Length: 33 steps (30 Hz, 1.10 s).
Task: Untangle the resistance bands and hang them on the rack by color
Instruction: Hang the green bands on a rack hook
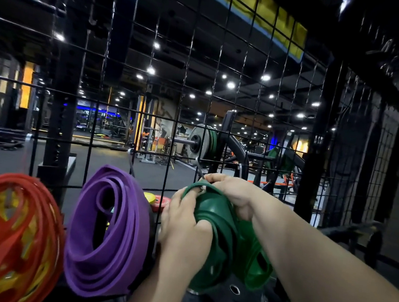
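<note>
Green resistance bands hung bunched downward in our fingers, our left hand curled round their near side while our right hand, nearer the hook on the wire rack, pinched their top loop just beneath it.

Two bare hands on two bare forearms, viewed from the person's own head height.

The left hand sits on a short stretch of left forearm that meets the picture's edge at about 6 o'clock. The right hand sits on a much longer right forearm, which broadens toward 4 o'clock and fills that corner. Both arms are uncovered from the wrist to the edge. The fingernails are too small to judge.
</note>
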Tool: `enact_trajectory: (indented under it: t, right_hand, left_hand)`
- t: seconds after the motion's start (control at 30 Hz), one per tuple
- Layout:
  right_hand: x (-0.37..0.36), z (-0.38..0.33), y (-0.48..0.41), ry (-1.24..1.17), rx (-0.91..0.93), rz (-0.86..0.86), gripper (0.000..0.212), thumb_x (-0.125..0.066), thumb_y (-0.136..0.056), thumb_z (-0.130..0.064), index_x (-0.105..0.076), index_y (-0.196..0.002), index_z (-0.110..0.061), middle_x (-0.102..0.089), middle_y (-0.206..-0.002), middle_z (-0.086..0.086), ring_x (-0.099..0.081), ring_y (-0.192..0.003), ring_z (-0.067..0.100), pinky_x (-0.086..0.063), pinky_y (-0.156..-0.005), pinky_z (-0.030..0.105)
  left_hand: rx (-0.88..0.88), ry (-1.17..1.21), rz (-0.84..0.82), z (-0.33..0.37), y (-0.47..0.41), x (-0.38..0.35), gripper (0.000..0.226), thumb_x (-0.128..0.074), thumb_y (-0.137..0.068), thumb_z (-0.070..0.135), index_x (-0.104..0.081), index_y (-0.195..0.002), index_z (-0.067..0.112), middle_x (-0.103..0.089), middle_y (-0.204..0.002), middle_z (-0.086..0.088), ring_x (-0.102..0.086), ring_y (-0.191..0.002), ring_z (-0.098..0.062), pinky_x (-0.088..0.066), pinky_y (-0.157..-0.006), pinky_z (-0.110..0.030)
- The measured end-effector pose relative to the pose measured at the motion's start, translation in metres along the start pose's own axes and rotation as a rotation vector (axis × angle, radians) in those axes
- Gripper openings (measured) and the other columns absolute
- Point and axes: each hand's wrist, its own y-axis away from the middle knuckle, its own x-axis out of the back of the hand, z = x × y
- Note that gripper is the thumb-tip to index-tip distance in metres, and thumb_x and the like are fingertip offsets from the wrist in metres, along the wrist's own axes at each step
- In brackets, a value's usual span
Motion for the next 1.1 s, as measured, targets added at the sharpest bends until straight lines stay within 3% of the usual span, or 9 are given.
enact_trajectory:
  t: [0.03, 0.1, 0.17, 0.33, 0.43, 0.57, 0.77, 1.0, 1.1]
  right_hand:
    - [0.000, 0.000, 0.001, -0.026, -0.016, 0.001, 0.006, -0.060, -0.090, -0.020, -0.065, -0.092, -0.017, -0.063, -0.090, 0.012, -0.060, -0.075, 0.025, -0.052, -0.074, 0.033]
    - [0.003, 0.000, 0.001, -0.074, -0.050, 0.008, 0.039, -0.067, -0.076, -0.054, -0.071, -0.093, -0.019, -0.063, -0.103, 0.014, -0.059, -0.093, 0.028, -0.049, -0.094, 0.043]
    - [0.005, 0.001, 0.004, -0.073, -0.046, -0.029, 0.058, -0.076, -0.061, -0.068, -0.072, -0.092, -0.020, -0.066, -0.104, 0.012, -0.062, -0.095, 0.028, -0.049, -0.095, 0.042]
    - [0.005, 0.007, 0.011, -0.068, 0.035, -0.157, 0.044, -0.083, -0.068, -0.036, -0.061, -0.102, -0.018, -0.070, -0.095, 0.006, -0.068, -0.086, 0.021, -0.056, -0.083, 0.037]
    - [0.004, 0.010, 0.010, -0.067, 0.066, -0.113, 0.053, -0.083, -0.068, -0.038, -0.059, -0.111, -0.019, -0.070, -0.107, 0.006, -0.068, -0.096, 0.021, -0.055, -0.088, 0.036]
    - [0.003, 0.014, 0.013, 0.020, 0.107, -0.097, 0.068, -0.082, -0.062, -0.032, -0.056, -0.124, -0.021, -0.065, -0.112, 0.007, -0.068, -0.095, 0.018, -0.056, -0.083, 0.031]
    - [-0.004, 0.010, 0.021, 0.126, 0.138, -0.108, 0.071, -0.084, -0.064, -0.030, -0.050, -0.126, -0.025, -0.055, -0.110, -0.003, -0.060, -0.093, 0.004, -0.050, -0.070, 0.014]
    - [-0.007, 0.014, 0.027, 0.038, 0.117, -0.148, 0.064, -0.075, -0.075, -0.045, -0.049, -0.128, -0.019, -0.059, -0.115, -0.001, -0.062, -0.095, 0.006, -0.054, -0.080, 0.021]
    - [-0.005, 0.014, 0.027, -0.141, 0.065, -0.109, 0.051, -0.048, -0.083, -0.057, -0.059, -0.117, -0.020, -0.066, -0.103, -0.001, -0.065, -0.090, 0.009, -0.054, -0.082, 0.026]
  left_hand:
    - [0.011, -0.009, -0.016, 0.000, 0.000, 0.000, 0.082, -0.032, -0.058, 0.028, -0.040, -0.139, 0.034, -0.030, -0.148, 0.014, -0.025, -0.136, -0.017, -0.023, -0.114, -0.041]
    - [0.036, -0.045, -0.066, 0.002, 0.002, -0.001, 0.085, -0.031, -0.058, 0.029, -0.034, -0.142, 0.037, -0.026, -0.148, 0.016, -0.024, -0.135, -0.016, -0.024, -0.113, -0.041]
    - [0.033, -0.079, -0.082, 0.004, 0.005, -0.003, 0.085, -0.031, -0.059, 0.029, -0.031, -0.144, 0.038, -0.025, -0.147, 0.018, -0.026, -0.133, -0.017, -0.028, -0.111, -0.042]
    - [0.040, -0.104, -0.052, 0.005, -0.002, -0.001, 0.081, -0.036, -0.063, 0.032, -0.033, -0.144, 0.035, -0.025, -0.146, 0.019, -0.024, -0.134, -0.015, -0.028, -0.112, -0.041]
    - [0.011, -0.154, -0.045, 0.000, 0.004, -0.003, 0.070, -0.046, -0.076, 0.026, -0.034, -0.144, 0.035, -0.024, -0.146, 0.021, -0.023, -0.133, -0.014, -0.025, -0.113, -0.037]
    - [-0.087, -0.133, 0.046, -0.017, 0.018, -0.008, 0.081, -0.039, -0.057, 0.026, -0.046, -0.138, 0.029, -0.029, -0.146, 0.017, -0.028, -0.126, -0.016, -0.018, -0.108, -0.022]
    - [-0.172, -0.074, 0.100, -0.033, 0.023, -0.010, 0.078, -0.043, -0.056, 0.019, -0.054, -0.134, 0.021, -0.034, -0.144, 0.009, -0.034, -0.127, -0.019, -0.023, -0.111, -0.029]
    - [-0.135, -0.031, 0.086, -0.029, 0.027, -0.007, 0.078, -0.042, -0.057, 0.020, -0.048, -0.135, 0.023, -0.025, -0.145, 0.013, -0.024, -0.131, -0.011, -0.016, -0.109, -0.020]
    - [-0.114, 0.001, 0.098, -0.027, 0.026, -0.008, 0.077, -0.040, -0.056, 0.018, -0.050, -0.132, 0.025, -0.028, -0.142, 0.015, -0.026, -0.128, -0.013, -0.022, -0.112, -0.028]
